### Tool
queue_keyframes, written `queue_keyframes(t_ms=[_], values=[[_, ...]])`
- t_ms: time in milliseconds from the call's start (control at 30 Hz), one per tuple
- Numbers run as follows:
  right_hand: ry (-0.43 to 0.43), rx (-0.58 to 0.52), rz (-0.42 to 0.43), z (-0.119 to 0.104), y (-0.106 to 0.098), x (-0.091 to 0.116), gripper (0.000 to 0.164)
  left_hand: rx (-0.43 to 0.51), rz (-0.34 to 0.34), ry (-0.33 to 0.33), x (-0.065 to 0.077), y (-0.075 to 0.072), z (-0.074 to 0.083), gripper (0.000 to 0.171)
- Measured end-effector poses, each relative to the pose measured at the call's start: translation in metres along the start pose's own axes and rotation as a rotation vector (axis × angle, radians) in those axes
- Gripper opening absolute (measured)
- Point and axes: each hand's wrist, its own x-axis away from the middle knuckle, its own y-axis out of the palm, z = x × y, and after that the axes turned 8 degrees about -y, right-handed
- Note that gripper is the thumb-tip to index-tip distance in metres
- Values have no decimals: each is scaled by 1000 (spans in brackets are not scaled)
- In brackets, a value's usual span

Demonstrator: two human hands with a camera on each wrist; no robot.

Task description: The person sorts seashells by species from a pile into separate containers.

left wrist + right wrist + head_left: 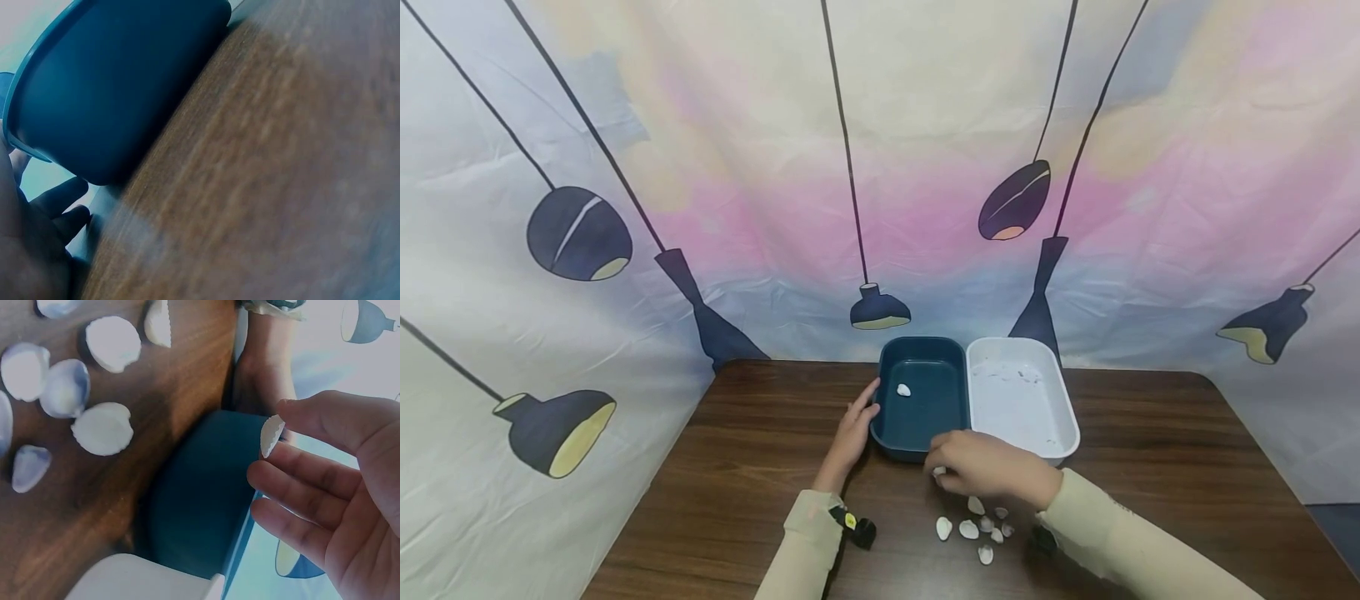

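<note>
Between thumb and fingers my right hand [981, 465] pinches a small white seashell [272, 435], held just in front of the teal tray [922, 423]. My left hand [852, 429] rests along the tray's left side, its fingers at the rim and not curled round anything. One white shell [903, 390] lies inside the teal tray. Several loose shells [968, 530] are spread on the table below my right hand; in the right wrist view some show a pale outer side and others a bluish, hollow inside.
A white tray [1018, 400] stands against the right side of the teal one, with small dark marks on its floor. Both sit near the back edge of the brown wooden table [760, 467]. Behind hangs a cloth [775, 208] printed with lamps.
</note>
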Motion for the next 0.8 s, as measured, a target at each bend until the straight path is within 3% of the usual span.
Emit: queue_keyframes(t_ms=[267, 800], values=[[-36, 20, 32, 6, -11, -4, 19, -16, -9, 15, 0, 0, 0, 51], [-24, -10, 45, 25, -20, -24, 18, -22, -10, 6, -1, 0, -1, 50]])
